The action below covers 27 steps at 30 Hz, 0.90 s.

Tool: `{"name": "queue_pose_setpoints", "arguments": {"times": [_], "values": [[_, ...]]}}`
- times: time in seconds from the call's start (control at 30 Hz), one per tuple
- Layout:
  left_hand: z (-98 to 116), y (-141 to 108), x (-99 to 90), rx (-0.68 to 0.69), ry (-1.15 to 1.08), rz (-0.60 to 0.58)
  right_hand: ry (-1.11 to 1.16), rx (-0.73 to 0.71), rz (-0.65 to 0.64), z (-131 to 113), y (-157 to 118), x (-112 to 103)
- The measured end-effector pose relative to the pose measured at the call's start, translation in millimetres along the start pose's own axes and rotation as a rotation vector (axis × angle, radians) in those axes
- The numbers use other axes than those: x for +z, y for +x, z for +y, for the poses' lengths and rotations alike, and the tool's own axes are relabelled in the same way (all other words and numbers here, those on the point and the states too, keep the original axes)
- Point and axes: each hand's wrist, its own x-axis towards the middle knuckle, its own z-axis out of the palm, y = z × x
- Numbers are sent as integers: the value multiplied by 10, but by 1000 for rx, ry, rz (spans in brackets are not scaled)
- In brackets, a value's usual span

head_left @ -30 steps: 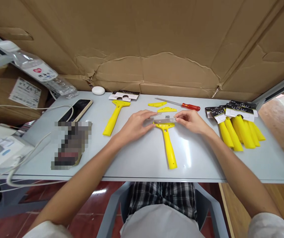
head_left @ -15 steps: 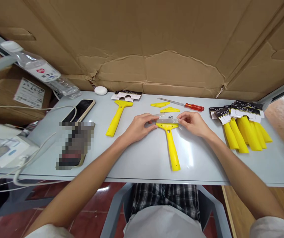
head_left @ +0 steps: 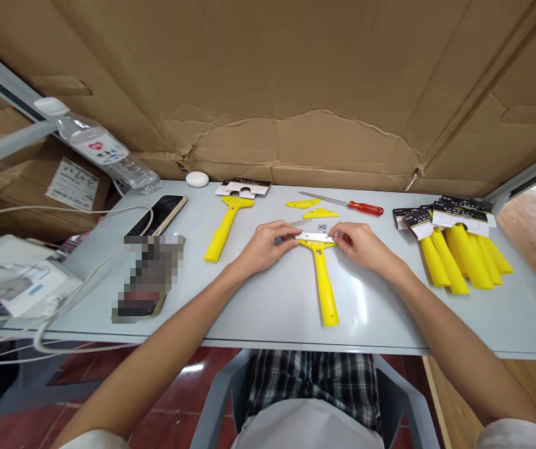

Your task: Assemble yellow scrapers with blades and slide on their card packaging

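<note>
Between my hands a bright metal blade (head_left: 315, 237) lies across the head of a yellow plastic scraper (head_left: 325, 286). My left hand (head_left: 265, 247) and my right hand (head_left: 360, 244) pinch its two ends. Just beyond it lie a second loose blade (head_left: 301, 222) and a few tiny screws (head_left: 322, 227). Two yellow plastic pieces (head_left: 302, 203) (head_left: 320, 213) sit further back. Another yellow scraper (head_left: 225, 234) lies left of my left hand.
A red-handled screwdriver (head_left: 366, 207) and packaged yellow scrapers (head_left: 462, 255) lie to the right on the pale table (head_left: 268, 318). To the left are a phone (head_left: 162, 214), a pixelated object (head_left: 149, 277), cables and a water bottle (head_left: 95, 143). Cardboard (head_left: 296, 81) stands behind.
The strip between my hands now looks narrower and brighter, and it sits lower against the scraper head. My hands stay close together, and the whole scene sits slightly lower in the view.
</note>
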Motion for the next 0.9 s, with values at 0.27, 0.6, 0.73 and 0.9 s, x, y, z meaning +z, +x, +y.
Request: {"name": "queue_pose_setpoints", "arguments": {"times": [0.27, 0.6, 0.73, 0.9], "values": [[-60, 0, 38, 69, 52, -3, -21, -27, -59, -8, -6, -34], [-92, -19, 89, 130, 210, -16, 18, -39, -114, 65, -36, -116], [-102, -22, 91, 150, 232, -18, 23, -69, -106, 97, -49, -108], [-93, -14, 99, 156, 207, 1, 11, -103, -93, 111, -45, -94]]}}
